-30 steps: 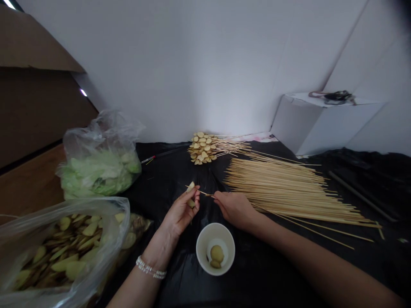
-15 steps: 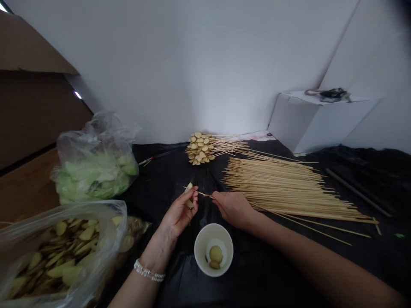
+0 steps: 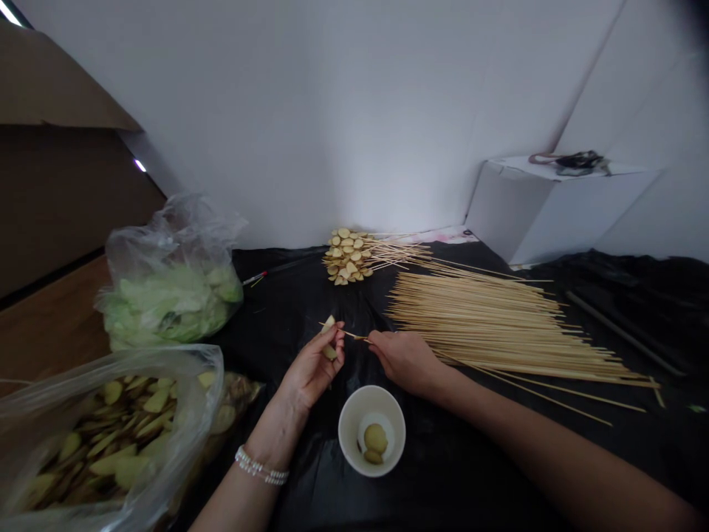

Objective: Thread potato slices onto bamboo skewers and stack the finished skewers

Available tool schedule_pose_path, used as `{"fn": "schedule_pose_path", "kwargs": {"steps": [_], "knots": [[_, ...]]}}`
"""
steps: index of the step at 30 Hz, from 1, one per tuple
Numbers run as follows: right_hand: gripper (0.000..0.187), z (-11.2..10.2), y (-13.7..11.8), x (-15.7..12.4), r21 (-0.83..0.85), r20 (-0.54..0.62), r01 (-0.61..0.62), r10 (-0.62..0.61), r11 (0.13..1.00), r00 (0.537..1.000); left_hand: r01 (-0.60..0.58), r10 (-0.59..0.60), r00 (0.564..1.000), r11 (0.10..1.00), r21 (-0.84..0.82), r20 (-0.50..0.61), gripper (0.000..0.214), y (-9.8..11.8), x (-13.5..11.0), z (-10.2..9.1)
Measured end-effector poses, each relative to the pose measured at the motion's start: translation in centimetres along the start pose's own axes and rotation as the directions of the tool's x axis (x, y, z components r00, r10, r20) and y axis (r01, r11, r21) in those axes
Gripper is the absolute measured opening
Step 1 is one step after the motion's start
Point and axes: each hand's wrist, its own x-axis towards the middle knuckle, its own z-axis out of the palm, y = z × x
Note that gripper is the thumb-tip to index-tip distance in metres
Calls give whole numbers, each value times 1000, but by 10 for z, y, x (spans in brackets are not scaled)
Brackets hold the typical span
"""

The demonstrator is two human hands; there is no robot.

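Note:
My left hand (image 3: 317,363) pinches a pale potato slice (image 3: 329,324), and another slice is tucked in its palm. A thin wooden skewer (image 3: 351,335) passes through the upper slice, its tip poking out on the left. My right hand (image 3: 406,360) is closed round the skewer's other side. Below the hands stands a white cup (image 3: 344,432) with a few potato slices (image 3: 376,439) at its bottom. A long spread of bare skewers (image 3: 498,329) lies just right of my right hand. Farther back is a pile of skewered potato slices (image 3: 348,255), sticks pointing right.
An open plastic bag of potato slices (image 3: 119,443) fills the lower left. Behind it sits a clear bag of pale green leafy vegetables (image 3: 171,299). A red-tipped pen (image 3: 255,278) lies nearby. A white box (image 3: 532,207) stands at back right on the black sheet (image 3: 443,473), against the wall.
The whole view has shifted slightly, so things appear a little farther right. Both hands keep their hold on the skewer and slices, with hardly any other movement.

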Motion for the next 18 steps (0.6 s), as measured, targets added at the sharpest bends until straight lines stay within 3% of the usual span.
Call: {"fn": "schedule_pose_path", "kwargs": {"steps": [18], "knots": [[18,5,4,1,-16,-12,37,-37,999,999,12,-11,1000,1000,5,-24,16,0,-1,2]]}}
